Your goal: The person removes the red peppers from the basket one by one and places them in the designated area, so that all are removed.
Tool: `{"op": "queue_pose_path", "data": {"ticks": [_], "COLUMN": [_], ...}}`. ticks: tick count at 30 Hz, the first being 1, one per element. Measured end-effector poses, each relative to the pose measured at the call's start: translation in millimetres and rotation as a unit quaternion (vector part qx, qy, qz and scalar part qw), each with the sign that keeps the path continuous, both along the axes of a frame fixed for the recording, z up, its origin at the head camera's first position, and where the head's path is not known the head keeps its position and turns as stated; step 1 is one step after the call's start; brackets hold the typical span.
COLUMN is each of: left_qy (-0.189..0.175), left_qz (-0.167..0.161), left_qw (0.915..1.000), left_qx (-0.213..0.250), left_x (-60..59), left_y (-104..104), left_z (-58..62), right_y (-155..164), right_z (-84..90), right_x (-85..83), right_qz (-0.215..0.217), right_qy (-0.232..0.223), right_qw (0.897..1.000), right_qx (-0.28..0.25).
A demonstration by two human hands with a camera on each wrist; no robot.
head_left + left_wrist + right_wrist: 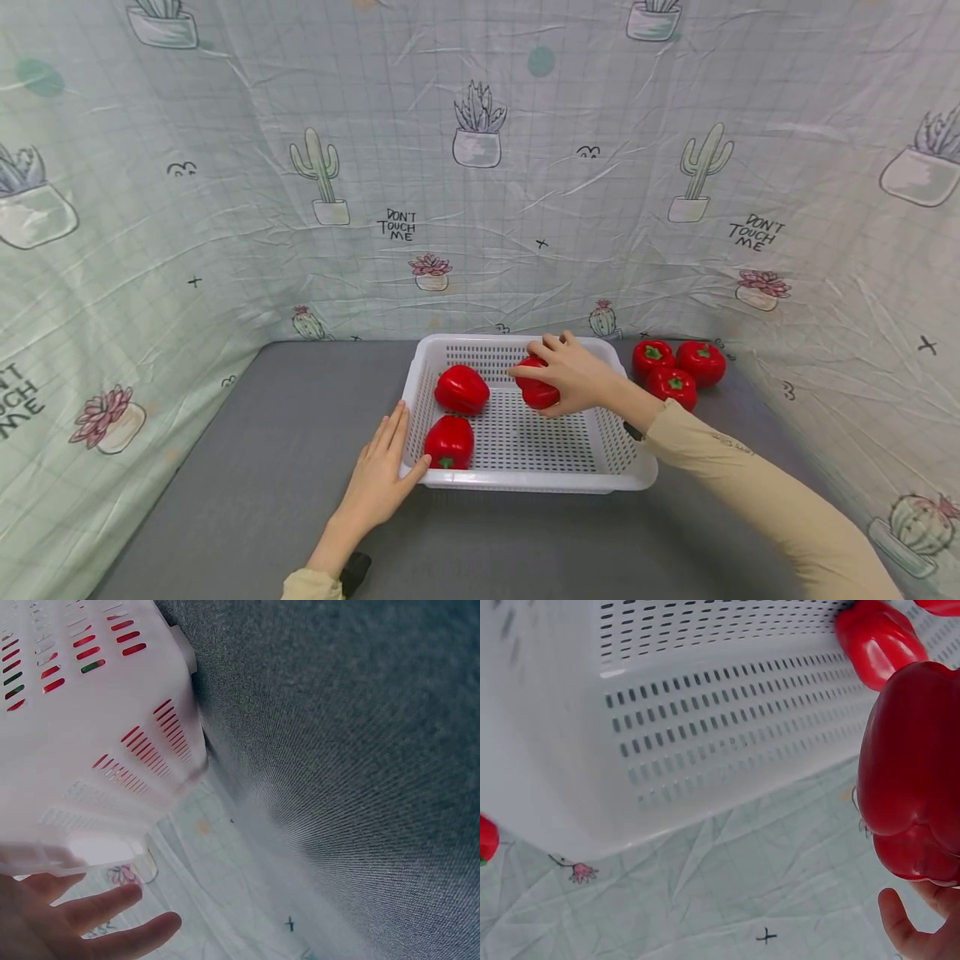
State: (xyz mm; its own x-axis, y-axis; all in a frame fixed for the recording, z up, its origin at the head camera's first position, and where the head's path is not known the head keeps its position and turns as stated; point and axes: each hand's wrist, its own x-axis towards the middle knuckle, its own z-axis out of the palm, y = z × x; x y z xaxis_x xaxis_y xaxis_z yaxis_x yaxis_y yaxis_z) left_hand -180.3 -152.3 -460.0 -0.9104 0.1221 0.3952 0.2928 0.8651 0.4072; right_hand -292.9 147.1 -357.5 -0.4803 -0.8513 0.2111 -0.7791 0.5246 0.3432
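A red bell pepper [535, 385] is gripped by my right hand [576, 377] above the floor of a white perforated basket [525, 481]. In the right wrist view the held bell pepper [915, 765] looms large, with fingertips at its lower end. Two more red bell peppers lie in the basket's left part, one toward the back [462, 390] and one at the front [450, 442]. My left hand [382, 473] rests on the basket's left rim, fingers straight. The left wrist view shows its fingers [112, 907] beside the basket's outer wall [97, 750].
Three red bell peppers [672, 388] stand close together on the grey table [300, 442], right of the basket near the back. Behind and at both sides hangs a pale curtain [540, 200] printed with cactus drawings. A dark band sits at each wrist.
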Motion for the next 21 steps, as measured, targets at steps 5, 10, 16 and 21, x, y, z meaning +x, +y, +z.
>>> {"op": "queue_pose_path", "data": {"ticks": [5,10,16,21], "left_qy": [-0.005,0.001,0.000,-0.006], "left_qz": [0.003,0.003,0.002,0.002], "left_qw": [1.0000,1.0000,1.0000,1.0000], "left_qx": [0.002,0.003,-0.001,-0.005], "left_x": [-0.4,-0.5,-1.5,-1.5], "left_y": [0.2,0.1,0.2,-0.6], "left_z": [-0.8,-0.9,-2.2,-2.0], "right_y": [14.2,31.0,56.1,76.7], "right_z": [1.6,1.1,-3.0,-10.4], "right_x": [9.5,18.7,24.5,27.5], "right_qz": [-0.010,-0.028,-0.051,-0.055], "right_qy": [-0.001,0.000,-0.012,0.011], "right_qw": [1.000,0.999,0.995,0.988], "right_qx": [-0.007,-0.029,-0.090,-0.142]}}
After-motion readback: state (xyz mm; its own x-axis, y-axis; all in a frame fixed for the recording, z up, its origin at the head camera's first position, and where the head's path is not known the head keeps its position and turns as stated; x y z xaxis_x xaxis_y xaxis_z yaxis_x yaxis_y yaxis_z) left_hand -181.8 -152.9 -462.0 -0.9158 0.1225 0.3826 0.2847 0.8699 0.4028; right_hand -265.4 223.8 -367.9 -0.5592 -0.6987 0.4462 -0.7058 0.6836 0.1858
